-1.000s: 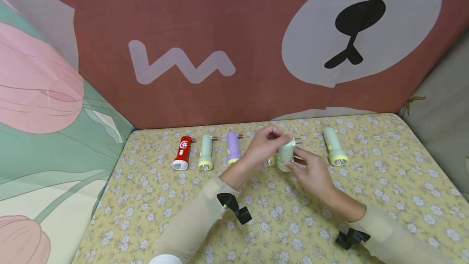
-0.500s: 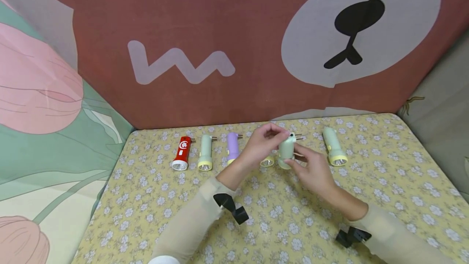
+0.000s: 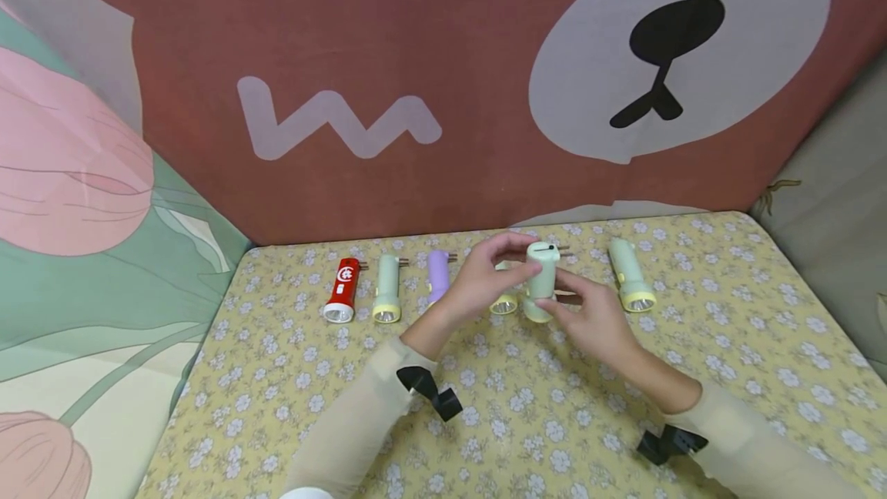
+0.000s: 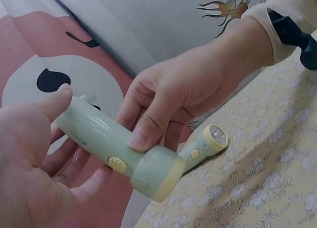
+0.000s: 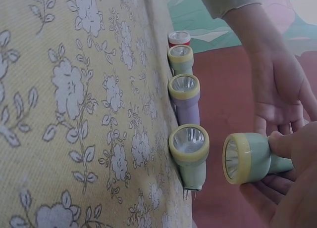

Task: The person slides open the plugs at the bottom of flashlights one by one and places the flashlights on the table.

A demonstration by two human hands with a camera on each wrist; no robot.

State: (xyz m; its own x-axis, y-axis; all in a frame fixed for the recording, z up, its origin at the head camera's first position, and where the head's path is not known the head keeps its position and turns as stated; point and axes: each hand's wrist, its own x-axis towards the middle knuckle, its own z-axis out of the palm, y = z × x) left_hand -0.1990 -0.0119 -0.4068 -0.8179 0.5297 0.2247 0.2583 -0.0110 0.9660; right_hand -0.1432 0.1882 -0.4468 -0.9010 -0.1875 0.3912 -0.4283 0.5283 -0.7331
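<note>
A pale green flashlight (image 3: 541, 279) with a yellow-rimmed head is lifted off the table, tail up. My right hand (image 3: 589, 318) grips its body, thumb on top near the yellow switch (image 4: 117, 162). My left hand (image 3: 485, 279) is open beside it, thumb tip touching the tail end and fingers loosely under it. The left wrist view shows the flashlight (image 4: 114, 139) between the left hand (image 4: 29, 159) and the right hand (image 4: 198, 84). In the right wrist view its lens (image 5: 233, 159) faces the camera, with the left hand's (image 5: 277, 99) palm spread behind.
A row of flashlights lies on the floral yellow tablecloth (image 3: 485, 422): red (image 3: 342, 291), pale green (image 3: 387, 289), purple (image 3: 437, 276), one partly hidden (image 3: 503, 303), and another pale green (image 3: 629, 276) at right. A bear-print fabric wall (image 3: 416, 60) stands behind.
The held flashlight has tipped more upright, its tail raised toward the camera. My left hand's fingers have eased from pinching the tail to a loose touch.
</note>
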